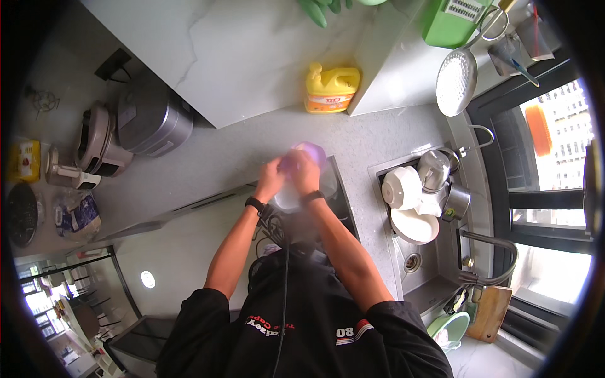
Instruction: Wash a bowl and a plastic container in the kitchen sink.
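Observation:
In front of me, both hands are close together over the counter's front edge. My right hand (305, 171) is closed on a purple translucent plastic piece (315, 151), blurred, so I cannot tell whether it is a lid or a container. My left hand (271, 180) grips the same piece at its left side. Under my wrists is a whitish clear plastic container (287, 199), partly covered by my right hand. It appears to sit in or over an open drawer (347, 203), whose inside is mostly hidden by my arms.
A yellow detergent jug (331, 90) stands at the back wall. To the right, a sink (423, 283) holds white bowls (401, 188) and metal pots (433, 171) beside a faucet (501, 250). A rice cooker (153, 118) and other appliances stand left. A cable (285, 302) hangs down my front.

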`<state>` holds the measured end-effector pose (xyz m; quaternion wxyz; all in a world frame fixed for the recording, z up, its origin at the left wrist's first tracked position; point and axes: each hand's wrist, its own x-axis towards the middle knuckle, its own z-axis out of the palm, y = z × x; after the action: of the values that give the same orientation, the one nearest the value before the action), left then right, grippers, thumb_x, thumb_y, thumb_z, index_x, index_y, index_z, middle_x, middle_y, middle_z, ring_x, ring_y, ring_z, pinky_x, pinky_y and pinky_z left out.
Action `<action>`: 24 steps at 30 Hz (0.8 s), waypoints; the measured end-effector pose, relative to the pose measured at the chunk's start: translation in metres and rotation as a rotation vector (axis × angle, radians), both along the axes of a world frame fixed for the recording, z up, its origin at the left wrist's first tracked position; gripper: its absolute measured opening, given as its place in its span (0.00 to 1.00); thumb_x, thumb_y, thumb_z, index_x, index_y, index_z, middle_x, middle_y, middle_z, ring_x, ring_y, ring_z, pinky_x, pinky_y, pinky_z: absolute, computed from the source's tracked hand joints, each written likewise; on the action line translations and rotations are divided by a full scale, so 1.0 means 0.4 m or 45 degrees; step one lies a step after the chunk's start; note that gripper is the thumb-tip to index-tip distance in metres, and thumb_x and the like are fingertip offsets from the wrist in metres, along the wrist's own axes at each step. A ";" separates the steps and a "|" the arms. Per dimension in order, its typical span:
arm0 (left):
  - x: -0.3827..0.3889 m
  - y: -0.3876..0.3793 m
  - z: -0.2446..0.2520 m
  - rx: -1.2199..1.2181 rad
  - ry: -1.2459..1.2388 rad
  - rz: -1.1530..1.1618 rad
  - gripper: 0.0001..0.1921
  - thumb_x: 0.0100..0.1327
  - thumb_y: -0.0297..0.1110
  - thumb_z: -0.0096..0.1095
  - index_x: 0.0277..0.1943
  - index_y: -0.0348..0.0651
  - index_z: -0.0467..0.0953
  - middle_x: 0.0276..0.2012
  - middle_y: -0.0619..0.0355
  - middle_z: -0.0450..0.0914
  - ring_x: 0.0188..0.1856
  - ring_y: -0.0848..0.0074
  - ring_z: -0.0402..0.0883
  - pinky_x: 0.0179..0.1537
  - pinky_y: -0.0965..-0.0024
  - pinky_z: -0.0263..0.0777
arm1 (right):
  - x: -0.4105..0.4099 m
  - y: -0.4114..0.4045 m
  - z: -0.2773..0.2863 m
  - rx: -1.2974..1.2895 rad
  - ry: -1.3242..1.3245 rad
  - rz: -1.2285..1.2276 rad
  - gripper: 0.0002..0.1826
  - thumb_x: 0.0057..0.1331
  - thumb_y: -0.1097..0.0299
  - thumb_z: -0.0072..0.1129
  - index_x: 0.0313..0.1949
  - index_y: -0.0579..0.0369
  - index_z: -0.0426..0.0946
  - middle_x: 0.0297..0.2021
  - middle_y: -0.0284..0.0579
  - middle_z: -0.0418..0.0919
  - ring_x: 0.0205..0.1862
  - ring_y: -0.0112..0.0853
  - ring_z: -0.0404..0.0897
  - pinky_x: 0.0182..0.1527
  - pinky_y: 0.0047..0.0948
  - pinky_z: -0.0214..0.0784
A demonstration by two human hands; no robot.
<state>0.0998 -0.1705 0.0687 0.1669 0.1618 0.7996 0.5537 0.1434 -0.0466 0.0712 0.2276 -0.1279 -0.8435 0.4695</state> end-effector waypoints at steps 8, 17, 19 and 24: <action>-0.029 -0.038 -0.018 -0.184 0.202 0.035 0.17 0.64 0.21 0.54 0.54 0.33 0.80 0.36 0.41 0.87 0.34 0.63 0.88 0.39 0.62 0.80 | 0.055 0.021 -0.081 0.292 -0.504 0.316 0.07 0.69 0.69 0.53 0.44 0.54 0.77 0.38 0.53 0.84 0.39 0.53 0.83 0.41 0.50 0.75; -0.067 -0.075 -0.011 -0.342 0.543 0.216 0.17 0.62 0.24 0.56 0.53 0.33 0.80 0.39 0.37 0.84 0.42 0.43 0.83 0.45 0.47 0.78 | 0.099 -0.007 -0.073 0.347 -0.373 0.207 0.08 0.65 0.71 0.57 0.44 0.53 0.77 0.37 0.54 0.80 0.39 0.54 0.81 0.40 0.52 0.74; -0.065 -0.067 -0.010 -0.359 0.541 0.200 0.17 0.62 0.24 0.57 0.53 0.33 0.80 0.39 0.37 0.84 0.42 0.43 0.84 0.45 0.47 0.77 | 0.102 -0.013 -0.042 0.325 -0.369 0.089 0.09 0.64 0.72 0.58 0.44 0.53 0.77 0.37 0.53 0.80 0.38 0.54 0.81 0.40 0.52 0.74; -0.056 -0.075 -0.032 -0.489 0.582 0.128 0.17 0.61 0.23 0.57 0.53 0.38 0.80 0.36 0.37 0.84 0.39 0.45 0.84 0.41 0.48 0.78 | 0.045 -0.022 -0.020 0.302 -0.045 -0.099 0.09 0.65 0.71 0.59 0.45 0.52 0.76 0.42 0.53 0.80 0.41 0.54 0.81 0.40 0.50 0.75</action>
<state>0.0775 -0.2003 0.0558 -0.0174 0.2079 0.9135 0.3492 0.1613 -0.0553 0.0631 0.2443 -0.1411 -0.8913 0.3549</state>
